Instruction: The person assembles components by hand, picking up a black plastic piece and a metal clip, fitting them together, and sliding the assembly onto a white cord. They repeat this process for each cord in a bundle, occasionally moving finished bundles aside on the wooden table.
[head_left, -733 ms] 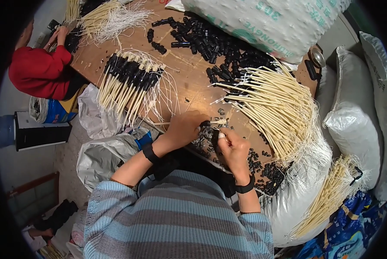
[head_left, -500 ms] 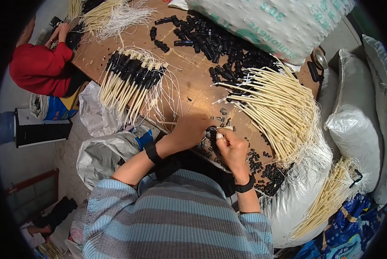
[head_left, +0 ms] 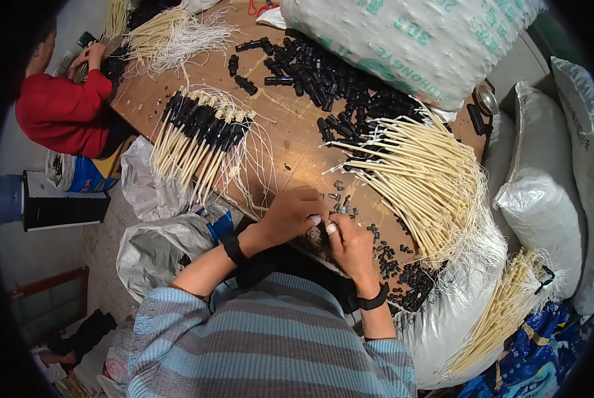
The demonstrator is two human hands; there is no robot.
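My left hand (head_left: 292, 213) and my right hand (head_left: 352, 249) meet over the near edge of the table, fingers pinched close together. Whatever lies between the fingertips is mostly covered and too small to make out. White wrapping shows on fingertips of both hands. Small black plastic pieces (head_left: 337, 197) lie scattered just beyond and beside the right hand. Left of my hands rests a row of cream sticks with black sockets (head_left: 207, 129) and white strings. To the right is a large bundle of cream sticks (head_left: 416, 169), white strings trailing from their near ends.
Black tubular sockets (head_left: 323, 69) are heaped at the far middle, against a stuffed white sack (head_left: 416, 40). More sacks (head_left: 542, 166) stand at the right. An open sack (head_left: 161, 245) is below the table's left edge. A person in red (head_left: 65, 109) works at the far left.
My hands have drawn slightly nearer to my body. A black piece with a pale end that showed between my fingers is now mostly hidden. The person in red has shifted their head.
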